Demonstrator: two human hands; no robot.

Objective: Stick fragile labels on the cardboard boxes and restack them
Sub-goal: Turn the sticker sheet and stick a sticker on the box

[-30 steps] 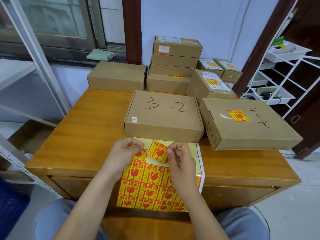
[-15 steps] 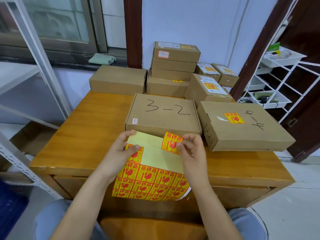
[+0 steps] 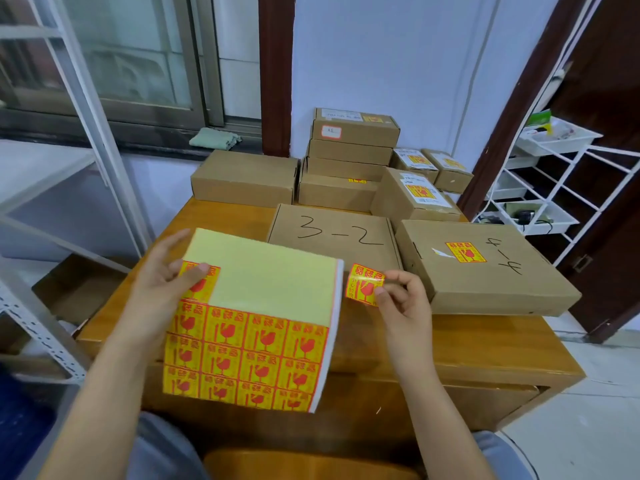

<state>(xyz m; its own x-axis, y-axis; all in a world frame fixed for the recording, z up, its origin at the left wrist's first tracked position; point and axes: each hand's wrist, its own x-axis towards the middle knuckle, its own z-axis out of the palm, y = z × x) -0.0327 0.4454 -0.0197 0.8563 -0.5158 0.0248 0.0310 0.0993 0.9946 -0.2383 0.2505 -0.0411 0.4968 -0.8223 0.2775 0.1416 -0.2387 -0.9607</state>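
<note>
Head view looks down over a wooden table [image 3: 485,344] where a person sits with both hands raised above its near edge. Left hand [image 3: 162,282] holds the label sheet [image 3: 256,320] at its left side, thumb pressed on the sheet's front and the other fingers spread behind it; the sheet tilts up off the table, its upper part bare yellow backing, its lower rows full of red-and-yellow fragile stickers. Right hand [image 3: 401,299] pinches one loose label [image 3: 365,284] between thumb and fingertips, just right of the sheet and apart from it, in front of the near edge of the 3-2 box [image 3: 332,237]. That flat box lies on the table with "3-2" written on its lid and no sticker visible on it. Just beside it to the right lies the 4-4 box [image 3: 485,271], with a fragile sticker on its lid. Behind them, against the wall, stands a stack [image 3: 349,161] of boxes, with a plain box [image 3: 244,178] to its left and three smaller stickered boxes [image 3: 415,192] to its right. A white wire rack [image 3: 554,188] with trays stands at the far right, a grey metal shelf [image 3: 52,174] at the left, and a green cloth [image 3: 214,138] lies on the window sill.
</note>
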